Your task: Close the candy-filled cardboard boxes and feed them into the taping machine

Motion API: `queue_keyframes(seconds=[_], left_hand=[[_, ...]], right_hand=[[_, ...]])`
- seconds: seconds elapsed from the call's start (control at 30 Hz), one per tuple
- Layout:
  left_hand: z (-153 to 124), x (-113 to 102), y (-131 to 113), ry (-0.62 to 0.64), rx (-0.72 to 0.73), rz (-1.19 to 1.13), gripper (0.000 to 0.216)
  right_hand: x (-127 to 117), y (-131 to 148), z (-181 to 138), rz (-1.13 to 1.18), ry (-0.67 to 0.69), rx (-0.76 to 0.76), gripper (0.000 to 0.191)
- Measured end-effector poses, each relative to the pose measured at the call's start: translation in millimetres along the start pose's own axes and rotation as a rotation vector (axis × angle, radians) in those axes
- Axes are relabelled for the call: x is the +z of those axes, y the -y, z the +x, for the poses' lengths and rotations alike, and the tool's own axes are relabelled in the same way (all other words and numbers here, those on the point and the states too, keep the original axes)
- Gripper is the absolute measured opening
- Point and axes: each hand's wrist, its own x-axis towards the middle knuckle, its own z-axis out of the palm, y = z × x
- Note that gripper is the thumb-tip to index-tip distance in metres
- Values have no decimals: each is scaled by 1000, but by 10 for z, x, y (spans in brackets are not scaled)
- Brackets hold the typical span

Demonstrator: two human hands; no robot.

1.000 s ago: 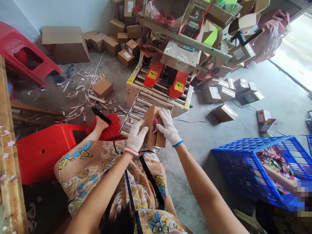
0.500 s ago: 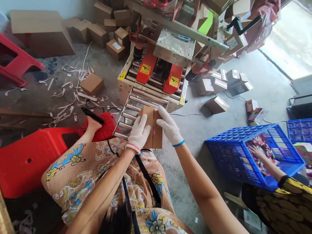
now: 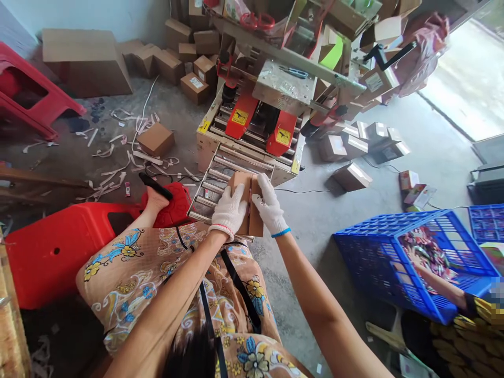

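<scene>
A small brown cardboard box [image 3: 253, 223] rests on the metal rollers [image 3: 212, 186] at the near end of a carton-sealing machine [image 3: 260, 123]. My left hand [image 3: 229, 211], in a white knit glove, presses flat on the box's left top flap. My right hand [image 3: 269, 206], also gloved, presses the right flap. The two flaps meet along the middle, where a thin strip of pink shows in the seam.
A red plastic stool [image 3: 59, 247] sits at my left knee. Many small boxes [image 3: 156, 139] and paper strips litter the concrete floor. At the right stands a blue crate [image 3: 378, 252] of colourful packets, with another person's arm [image 3: 441, 286] reaching into it.
One second ago the flaps stood open with pink contents showing and my hands were tucking them. Now both flaps are folded down and both hands press on the shut top.
</scene>
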Motion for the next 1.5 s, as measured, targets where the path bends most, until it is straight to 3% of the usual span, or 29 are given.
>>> queue_keyframes(seconds=[0.2,0.37,0.47,0.67,0.77,0.9,1.13,1.37,1.43,1.5], left_hand=[[38,53,109,7,6,-114,66],[52,105,170,-10,37,-194,69],[23,101,164,-7,25,-202,72],[6,60,161,27,-4,-200,72],[25,5,73,39,6,-101,79],[50,-27,-41,15,-6,13,87],[93,125,227,66,45,-253,75],[72,45,148,22,51,-125,71],[33,-1,154,20,60,-136,64],[-1,-35,193,11,87,-195,57]], right_hand=[[93,2,47,-336,116,-105,75],[127,19,50,-399,142,-88,78],[83,11,40,-216,106,-22,75],[-88,53,-7,533,-10,164,83],[-82,71,-30,611,-62,162,85],[-5,25,-66,383,-54,128,80],[95,-20,-66,-229,33,-59,67],[95,115,-7,-416,126,-64,69],[44,229,-140,-461,203,-108,69],[8,348,-357,-550,347,-184,82]])
